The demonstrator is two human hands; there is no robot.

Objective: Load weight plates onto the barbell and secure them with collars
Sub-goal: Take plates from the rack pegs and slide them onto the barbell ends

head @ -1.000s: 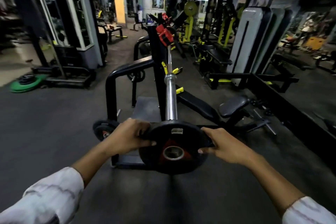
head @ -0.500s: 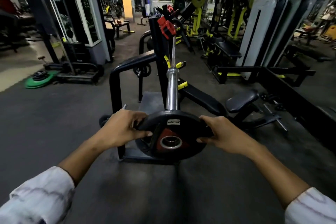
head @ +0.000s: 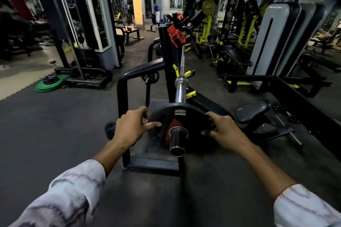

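Head camera looks down at two hands holding a round black weight plate [head: 181,114]. Left hand [head: 132,127] grips the plate's left edge: its fingers [head: 145,112] curl over the rim and its thumb [head: 153,125] lies flat on the plate's face. Right hand [head: 224,131] grips the right edge the same way, fingers bent round the rim, thumb on the face. Between the two thumbs, the shiny end of the barbell [head: 177,141] pokes out through the plate's middle hole, so the plate sits on the bar. Past the fingertips, the bar runs away from the person and rests on a black rack [head: 167,64]. A red collar [head: 176,37] sits far beyond the fingers, near the top of the rack; it is dim there, so it may be clipped on the rack or on the bar. Off to the side of the left hand's knuckles, green plates [head: 50,84] lie on the floor.
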